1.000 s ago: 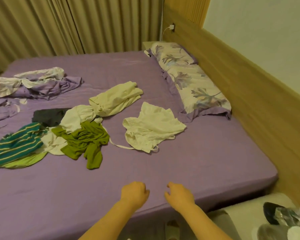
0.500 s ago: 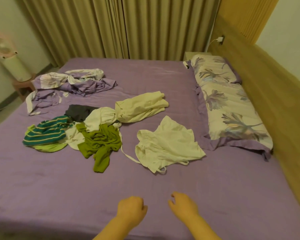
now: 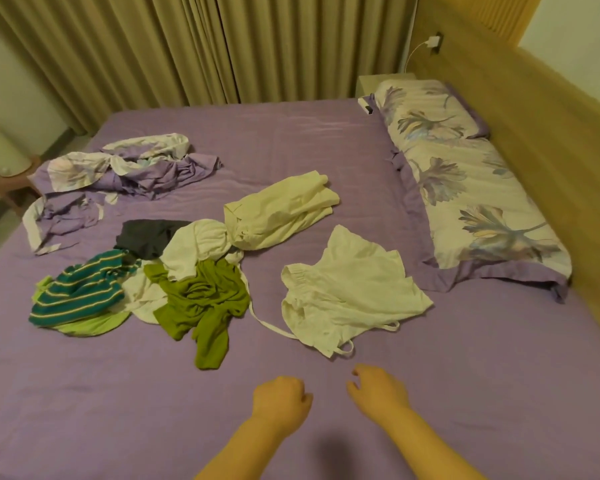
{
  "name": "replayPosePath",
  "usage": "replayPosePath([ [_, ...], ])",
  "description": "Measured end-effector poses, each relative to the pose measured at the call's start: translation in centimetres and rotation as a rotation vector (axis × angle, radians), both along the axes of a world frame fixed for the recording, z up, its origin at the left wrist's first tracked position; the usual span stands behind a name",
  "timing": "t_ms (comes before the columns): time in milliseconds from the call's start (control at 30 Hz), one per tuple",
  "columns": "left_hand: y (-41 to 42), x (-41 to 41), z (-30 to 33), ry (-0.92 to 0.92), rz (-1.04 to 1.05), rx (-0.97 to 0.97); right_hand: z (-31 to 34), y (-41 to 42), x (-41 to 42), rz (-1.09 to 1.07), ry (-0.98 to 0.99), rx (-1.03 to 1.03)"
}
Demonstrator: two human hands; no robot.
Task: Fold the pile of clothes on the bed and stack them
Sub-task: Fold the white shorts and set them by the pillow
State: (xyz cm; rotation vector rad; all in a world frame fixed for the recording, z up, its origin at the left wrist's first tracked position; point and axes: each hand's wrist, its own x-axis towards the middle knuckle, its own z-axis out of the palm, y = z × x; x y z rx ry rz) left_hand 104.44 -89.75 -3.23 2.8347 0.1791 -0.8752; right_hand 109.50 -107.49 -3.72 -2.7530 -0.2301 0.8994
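Note:
Unfolded clothes lie scattered on the purple bed [image 3: 118, 393]. A white strappy top [image 3: 347, 289] lies spread out closest to my hands. Left of it are an olive green garment [image 3: 205, 303], a teal striped garment [image 3: 80, 292], a dark grey piece [image 3: 146, 233] and a cream garment [image 3: 281, 209] knotted with a white one [image 3: 198, 247]. My left hand [image 3: 279, 401] hovers over the bed with its fingers curled and holds nothing. My right hand [image 3: 378, 388] is beside it, fingers loosely bent and apart, a short way below the white top.
A crumpled purple floral sheet [image 3: 118, 171] lies at the far left. A long floral pillow [image 3: 465, 188] runs along the wooden headboard [image 3: 551, 140] on the right. Curtains [image 3: 222, 46] hang behind the bed. A white fan [image 3: 0, 147] stands on a stool at the left.
The view has swung left and come nearer to the bed. Both hands have moved forward over the mattress, closer to the white top.

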Motion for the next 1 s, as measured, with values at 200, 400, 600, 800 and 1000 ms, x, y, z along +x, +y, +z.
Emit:
replayPosePath([
  [200,2.6,4.1,-0.8,-0.052,-0.073,0.015,0.4,2.3,1.9,-0.058,-0.030,0.006],
  [400,3.1,6.8,-1.3,-0.061,-0.041,0.038,0.6,2.5,4.6,-0.029,-0.074,0.024],
  [600,2.5,8.4,-2.4,-0.008,0.066,0.061,-1.4,1.7,8.4,0.081,-0.019,0.037],
  [800,2.8,11.3,-4.3,0.011,0.174,0.048,-3.8,2.1,13.4,0.127,-0.012,0.043],
  [1000,5.1,15.1,-6.7,-0.023,0.255,-0.031,-6.1,3.9,18.3,0.199,0.015,0.059],
])
